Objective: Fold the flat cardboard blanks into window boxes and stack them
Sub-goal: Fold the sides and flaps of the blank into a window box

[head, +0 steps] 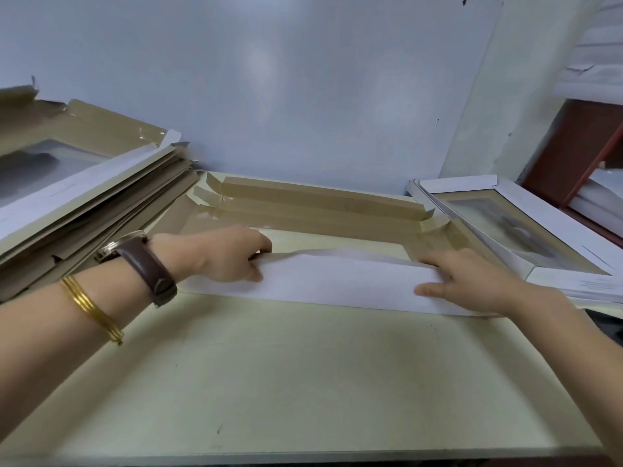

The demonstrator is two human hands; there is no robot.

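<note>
A flat cardboard blank [313,203], brown inside with a clear window, lies on the pale table [269,372] against the wall. Its near white flap [333,284] is folded up and over toward the window. My left hand [232,254] pinches the flap's left end, fingers curled over its top edge. My right hand [468,281] presses on the flap's right end with fingers spread and fairly straight, thumb along the front. A pile of flat blanks [87,197] leans at the left. Folded window boxes [526,227] lie stacked at the right.
A pale blue wall [286,89] rises right behind the blank. A dark red shelf frame [583,146] with white stock stands at the far right. The near part of the table spreads wide in front of my arms. A watch and gold bangles sit on my left wrist.
</note>
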